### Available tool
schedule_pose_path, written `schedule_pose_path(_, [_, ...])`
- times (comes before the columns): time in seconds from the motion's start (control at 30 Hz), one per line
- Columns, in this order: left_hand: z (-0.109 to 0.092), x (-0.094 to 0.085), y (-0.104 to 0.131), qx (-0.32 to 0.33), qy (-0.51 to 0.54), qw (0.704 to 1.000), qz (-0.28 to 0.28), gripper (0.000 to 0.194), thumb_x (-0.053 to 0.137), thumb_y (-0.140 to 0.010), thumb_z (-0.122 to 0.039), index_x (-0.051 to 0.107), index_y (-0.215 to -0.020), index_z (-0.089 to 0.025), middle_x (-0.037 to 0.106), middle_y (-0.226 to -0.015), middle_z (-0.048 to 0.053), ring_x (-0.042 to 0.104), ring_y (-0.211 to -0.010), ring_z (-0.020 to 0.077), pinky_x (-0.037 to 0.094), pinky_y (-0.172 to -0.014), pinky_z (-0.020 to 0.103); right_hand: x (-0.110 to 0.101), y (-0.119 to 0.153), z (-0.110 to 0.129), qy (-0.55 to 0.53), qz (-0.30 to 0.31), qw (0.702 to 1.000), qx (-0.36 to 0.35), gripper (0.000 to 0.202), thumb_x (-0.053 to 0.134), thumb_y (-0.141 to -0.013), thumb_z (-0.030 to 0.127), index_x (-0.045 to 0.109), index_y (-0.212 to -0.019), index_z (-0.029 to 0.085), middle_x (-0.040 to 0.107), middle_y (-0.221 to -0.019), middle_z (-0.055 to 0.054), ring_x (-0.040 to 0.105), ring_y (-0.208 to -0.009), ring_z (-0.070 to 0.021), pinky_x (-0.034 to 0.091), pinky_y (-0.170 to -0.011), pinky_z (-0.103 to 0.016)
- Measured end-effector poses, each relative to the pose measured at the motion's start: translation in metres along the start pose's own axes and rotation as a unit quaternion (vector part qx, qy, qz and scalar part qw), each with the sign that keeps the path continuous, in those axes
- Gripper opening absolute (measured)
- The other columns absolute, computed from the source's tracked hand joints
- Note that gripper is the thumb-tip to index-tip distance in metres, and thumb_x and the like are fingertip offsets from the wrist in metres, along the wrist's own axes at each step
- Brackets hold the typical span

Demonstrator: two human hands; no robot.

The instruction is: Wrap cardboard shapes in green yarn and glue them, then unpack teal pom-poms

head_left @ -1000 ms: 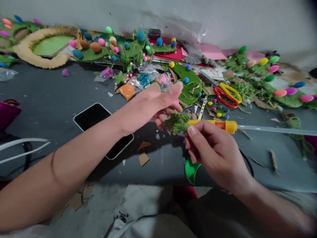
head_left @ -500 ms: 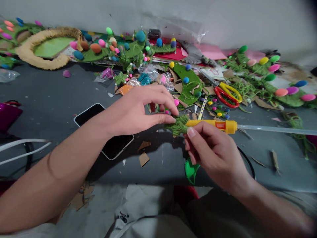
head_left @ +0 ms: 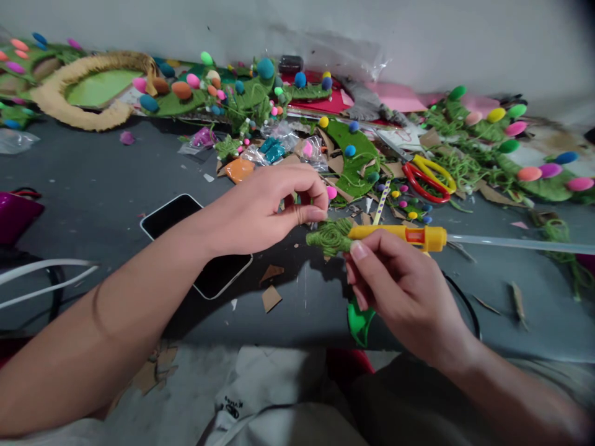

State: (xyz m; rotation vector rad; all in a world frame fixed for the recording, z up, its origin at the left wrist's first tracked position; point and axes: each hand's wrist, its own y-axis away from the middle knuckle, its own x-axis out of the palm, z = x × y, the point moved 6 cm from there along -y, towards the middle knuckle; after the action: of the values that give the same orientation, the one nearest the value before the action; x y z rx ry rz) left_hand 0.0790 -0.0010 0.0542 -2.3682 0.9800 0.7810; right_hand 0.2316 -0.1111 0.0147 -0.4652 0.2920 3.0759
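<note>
My right hand (head_left: 402,291) pinches the right end of a small piece wrapped in green yarn (head_left: 329,238), with a coiled swirl on its upper face. My left hand (head_left: 279,204) is just above and left of that piece, its thumb and forefinger pressed together; whatever they hold, if anything, is too small to make out. Directly behind my right fingers is a yellow glue gun (head_left: 395,233) with an orange window and a clear glue stick (head_left: 511,243) out of its back end. Its green trigger part (head_left: 360,322) shows below my right hand.
A dark-screened phone (head_left: 171,214) lies under my left forearm. Scissors (head_left: 427,179) with red and yellow handles lie beyond my right hand. Along the wall are green yarn-covered shapes with coloured pompoms (head_left: 181,91), a tan ring (head_left: 51,99) and cardboard scraps (head_left: 271,298).
My left fingertips have lifted off the green yarn piece and closed into a pinch, uncovering its coiled face. My right hand has stayed nearly in place.
</note>
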Motion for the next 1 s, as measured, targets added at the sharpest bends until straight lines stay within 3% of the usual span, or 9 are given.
schedule_pose_path(0.2, [0.006,-0.003,0.001,-0.028,0.027,0.999,-0.024,0.012,0.060,-0.096,-0.027,0.063,-0.086,-0.021,0.067,-0.091,0.003,0.061,-0.082,0.0165,0.047,-0.072,0.031,0.000,-0.001,-0.002,-0.008,0.000,1.000,0.000,0.033,0.057,-0.100,0.048,0.054,-0.078,0.023,0.056,-0.064,0.002,0.052,-0.049,-0.0098,0.041,-0.043,-0.024])
schedule_pose_path(0.37, [0.015,-0.013,0.003,-0.068,0.094,0.987,-0.110,0.011,0.065,-0.094,-0.029,0.061,-0.087,-0.022,0.068,-0.084,0.003,0.066,-0.075,0.0169,0.053,-0.070,0.034,0.002,0.000,-0.005,-0.016,0.007,1.000,0.002,0.032,0.057,-0.099,0.048,0.054,-0.080,0.023,0.058,-0.067,0.002,0.052,-0.049,-0.0101,0.041,-0.043,-0.025])
schedule_pose_path(0.5, [0.016,-0.025,0.005,-0.072,0.088,0.977,-0.180,0.007,0.068,-0.093,-0.028,0.066,-0.090,-0.021,0.071,-0.082,0.001,0.068,-0.074,0.0146,0.056,-0.070,0.031,0.002,0.000,-0.005,-0.007,0.008,1.000,-0.002,0.032,0.057,-0.100,0.048,0.054,-0.079,0.024,0.058,-0.066,0.001,0.052,-0.049,-0.0109,0.042,-0.043,-0.025])
schedule_pose_path(0.6, [0.017,-0.031,0.006,-0.048,0.117,0.970,-0.208,0.020,0.073,-0.090,-0.027,0.067,-0.109,-0.024,0.073,-0.083,-0.004,0.070,-0.076,0.0136,0.058,-0.076,0.032,0.001,0.000,-0.005,-0.010,0.006,1.000,-0.005,0.032,0.057,-0.100,0.048,0.054,-0.079,0.024,0.058,-0.067,0.001,0.052,-0.049,-0.0110,0.042,-0.043,-0.025])
schedule_pose_path(0.7, [0.023,-0.036,0.007,-0.047,0.110,0.968,-0.221,0.032,0.075,-0.089,-0.030,0.067,-0.120,-0.028,0.075,-0.087,-0.006,0.069,-0.081,0.0135,0.058,-0.079,0.033,0.001,0.000,-0.005,-0.013,0.005,1.000,-0.005,0.031,0.057,-0.100,0.048,0.055,-0.080,0.024,0.059,-0.068,0.001,0.053,-0.050,-0.0105,0.042,-0.044,-0.025])
schedule_pose_path(0.87, [0.028,-0.038,0.005,-0.034,0.081,0.971,-0.223,0.023,0.078,-0.085,-0.034,0.077,-0.106,-0.024,0.076,-0.094,-0.003,0.068,-0.088,0.0138,0.057,-0.086,0.033,0.000,0.000,-0.004,-0.025,0.003,1.000,-0.001,0.032,0.057,-0.100,0.047,0.054,-0.079,0.023,0.058,-0.067,0.002,0.052,-0.049,-0.0091,0.042,-0.043,-0.023])
schedule_pose_path(1.0, [0.029,-0.030,0.003,-0.066,0.071,0.977,-0.190,0.015,0.068,-0.091,-0.031,0.077,-0.102,-0.026,0.071,-0.083,-0.001,0.064,-0.075,0.0136,0.054,-0.073,0.032,-0.002,-0.001,-0.003,-0.034,-0.003,0.999,-0.008,0.033,0.057,-0.100,0.046,0.054,-0.077,0.022,0.057,-0.066,0.002,0.052,-0.048,-0.0090,0.043,-0.044,-0.023])
